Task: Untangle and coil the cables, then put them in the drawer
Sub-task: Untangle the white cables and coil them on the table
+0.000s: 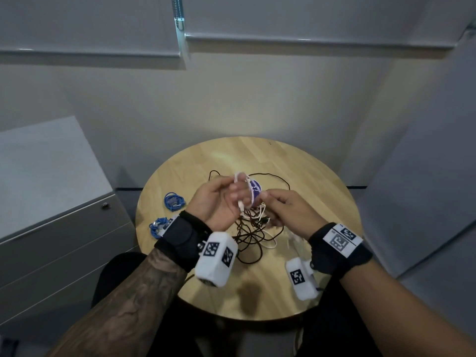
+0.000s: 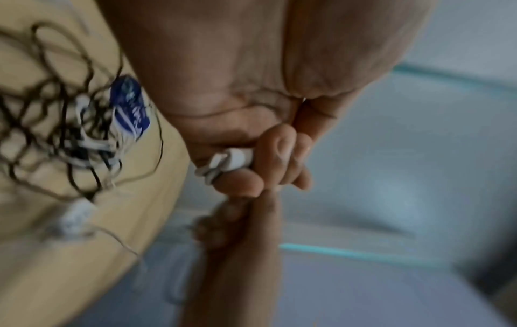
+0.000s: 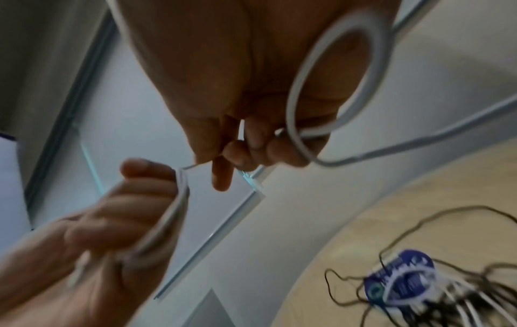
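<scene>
Beside the grey drawer cabinet [image 1: 59, 228], on our round wooden table [image 1: 322, 176], lie two blue cable coils [image 1: 174, 201], then our left hand [image 1: 219, 202] curls round the white cable [image 1: 240, 202] above the dark tangle [image 1: 251, 235], our right hand [image 1: 288, 212] pinching it too

We count two hands above the surface [image 1: 296, 161]: one left hand [image 1: 213, 202] and one right hand [image 1: 291, 215]. We count two coiled blue cables [image 1: 174, 200], one white cable [image 1: 242, 176] and one tangle of dark and white cables [image 1: 253, 229]. We count one purple-and-white label [image 1: 255, 189]. We count one cabinet [image 1: 51, 202] with one lock [image 1: 105, 206]. How many separate cables the tangle holds cannot be told.
</scene>
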Tool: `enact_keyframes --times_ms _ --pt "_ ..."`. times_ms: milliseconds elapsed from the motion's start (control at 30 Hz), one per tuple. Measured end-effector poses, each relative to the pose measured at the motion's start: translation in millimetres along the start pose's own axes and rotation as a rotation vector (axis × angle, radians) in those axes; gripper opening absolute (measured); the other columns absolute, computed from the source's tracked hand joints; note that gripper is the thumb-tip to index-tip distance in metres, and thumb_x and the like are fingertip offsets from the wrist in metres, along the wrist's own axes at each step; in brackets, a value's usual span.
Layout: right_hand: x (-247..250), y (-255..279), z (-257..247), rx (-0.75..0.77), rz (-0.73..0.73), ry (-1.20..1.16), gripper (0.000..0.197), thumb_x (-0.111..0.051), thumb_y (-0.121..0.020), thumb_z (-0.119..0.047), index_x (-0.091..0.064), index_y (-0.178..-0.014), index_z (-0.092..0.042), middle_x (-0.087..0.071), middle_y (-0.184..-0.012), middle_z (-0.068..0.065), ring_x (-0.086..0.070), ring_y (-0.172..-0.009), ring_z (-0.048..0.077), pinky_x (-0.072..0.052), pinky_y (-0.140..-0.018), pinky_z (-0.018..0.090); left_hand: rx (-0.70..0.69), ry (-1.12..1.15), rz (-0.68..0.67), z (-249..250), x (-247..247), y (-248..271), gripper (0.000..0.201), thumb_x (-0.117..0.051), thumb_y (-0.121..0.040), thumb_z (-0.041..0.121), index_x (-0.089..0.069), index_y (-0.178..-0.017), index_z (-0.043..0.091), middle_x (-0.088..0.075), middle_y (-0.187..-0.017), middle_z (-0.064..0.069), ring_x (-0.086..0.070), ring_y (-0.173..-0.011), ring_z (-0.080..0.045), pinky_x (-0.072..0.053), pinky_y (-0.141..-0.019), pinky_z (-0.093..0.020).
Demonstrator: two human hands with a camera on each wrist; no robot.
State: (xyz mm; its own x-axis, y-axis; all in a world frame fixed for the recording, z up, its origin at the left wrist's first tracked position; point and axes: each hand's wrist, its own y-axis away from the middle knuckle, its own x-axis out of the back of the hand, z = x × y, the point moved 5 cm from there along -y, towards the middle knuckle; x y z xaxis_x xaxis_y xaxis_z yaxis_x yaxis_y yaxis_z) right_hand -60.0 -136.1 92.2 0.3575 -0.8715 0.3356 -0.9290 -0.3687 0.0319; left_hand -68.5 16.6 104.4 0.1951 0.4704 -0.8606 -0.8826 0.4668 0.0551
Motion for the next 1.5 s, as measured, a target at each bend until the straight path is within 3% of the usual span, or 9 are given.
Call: enact_keyframes --times_ms 167,233,333,533,700,833,1000,1300,1500 --pt "-20 2 22 -0.038 -0.045 0.149 0.021 -0.053 -0.103 -0.027 -0.072 -0.108 -0.022 -0.060 -0.067 -0.017 -0.051 -0.059 0.004 -0.045 -0.063 0.027 -0.423 0.035 0.364 38 33 -17 0.023 -0.039 -0.103 0.011 -0.059 -0.098 0.001 -0.067 -0.069 -0.002 -0.066 -0.064 -0.013 -0.059 -0.073 -0.029" --pt "-21 0 17 -0.002 0.012 0.259 0.014 -0.056 -0.100 -0.031 -0.068 -0.104 -0.025 -0.067 -0.085 -0.013 -0.059 -0.076 0.008 -0.048 -0.075 0.031 -0.520 -0.142 0.495 37 48 -20 0.023 -0.041 -0.103 0.011 -0.061 -0.095 0.002 -0.071 -0.072 -0.003 -0.070 -0.071 -0.016 -0.059 -0.068 -0.028" --pt "-21 -2 0 0.058 0.063 0.483 0.013 -0.060 -0.096 -0.033 -0.065 -0.091 -0.023 -0.065 -0.083 -0.007 -0.056 -0.073 0.008 -0.043 -0.065 0.027 -0.581 -0.571 0.610 25 62 -21 0.024 -0.047 -0.101 0.012 -0.067 -0.091 0.004 -0.073 -0.080 -0.008 -0.072 -0.075 -0.020 -0.057 -0.068 -0.029" --pt "7 0 -34 0.075 0.138 0.240 0.014 -0.069 -0.091 -0.018 -0.071 -0.079 -0.010 -0.067 -0.065 -0.005 -0.057 -0.049 0.003 -0.052 -0.053 0.023 -0.407 -1.243 0.309 -12 47 -18 0.027 -0.049 -0.099 0.016 -0.066 -0.079 0.017 -0.064 -0.068 0.001 -0.059 -0.062 -0.013 -0.049 -0.067 -0.029" --pt "32 -10 -25 0.093 0.240 0.174 0.010 -0.074 -0.089 -0.023 -0.078 -0.091 -0.014 -0.076 -0.088 0.004 -0.069 -0.083 0.017 -0.053 -0.076 0.028 -0.126 -0.905 0.168 -25 21 -15 0.030 -0.036 -0.088 0.017 -0.060 -0.077 0.003 -0.042 -0.055 -0.001 -0.040 -0.050 -0.015 -0.038 -0.055 -0.027" --pt "16 -12 -5 0.078 0.210 0.132 0.023 -0.061 -0.098 -0.030 -0.078 -0.096 -0.015 -0.064 -0.072 0.005 -0.051 -0.062 0.008 -0.043 -0.060 0.022 0.008 -0.353 0.102 -17 7 -8 0.025 -0.038 -0.091 0.012 -0.059 -0.080 0.004 -0.037 -0.057 0.003 -0.036 -0.049 -0.011 -0.041 -0.059 -0.028" --pt "-23 -7 11 0.051 0.015 0.227 0.029 -0.054 -0.102 -0.038 -0.075 -0.101 -0.018 -0.050 -0.061 -0.007 -0.041 -0.053 0.003 -0.036 -0.055 0.023 -0.253 -0.019 0.220 14 20 -13 0.021 -0.044 -0.098 0.011 -0.061 -0.099 0.000 -0.062 -0.073 -0.003 -0.065 -0.069 -0.014 -0.058 -0.078 -0.032" --pt "-43 11 -5 0.127 -0.193 0.476 0.031 -0.059 -0.099 -0.030 -0.063 -0.072 -0.014 -0.049 -0.058 -0.002 -0.041 -0.048 0.006 -0.035 -0.051 0.025 -0.583 -0.650 0.619 22 71 -8 0.017 -0.055 -0.097 0.013 -0.071 -0.093 0.006 -0.075 -0.089 -0.010 -0.073 -0.087 -0.025 -0.055 -0.079 -0.036" --pt "-7 1 -33 0.232 0.042 0.371 0.021 -0.063 -0.096 -0.024 -0.070 -0.077 -0.017 -0.061 -0.062 -0.003 -0.052 -0.060 0.018 -0.045 -0.061 0.036 -0.319 -1.203 0.279 -14 49 -6 0.034 -0.046 -0.100 0.024 -0.070 -0.081 0.009 -0.065 -0.067 -0.004 -0.060 -0.061 -0.016 -0.046 -0.066 -0.027"
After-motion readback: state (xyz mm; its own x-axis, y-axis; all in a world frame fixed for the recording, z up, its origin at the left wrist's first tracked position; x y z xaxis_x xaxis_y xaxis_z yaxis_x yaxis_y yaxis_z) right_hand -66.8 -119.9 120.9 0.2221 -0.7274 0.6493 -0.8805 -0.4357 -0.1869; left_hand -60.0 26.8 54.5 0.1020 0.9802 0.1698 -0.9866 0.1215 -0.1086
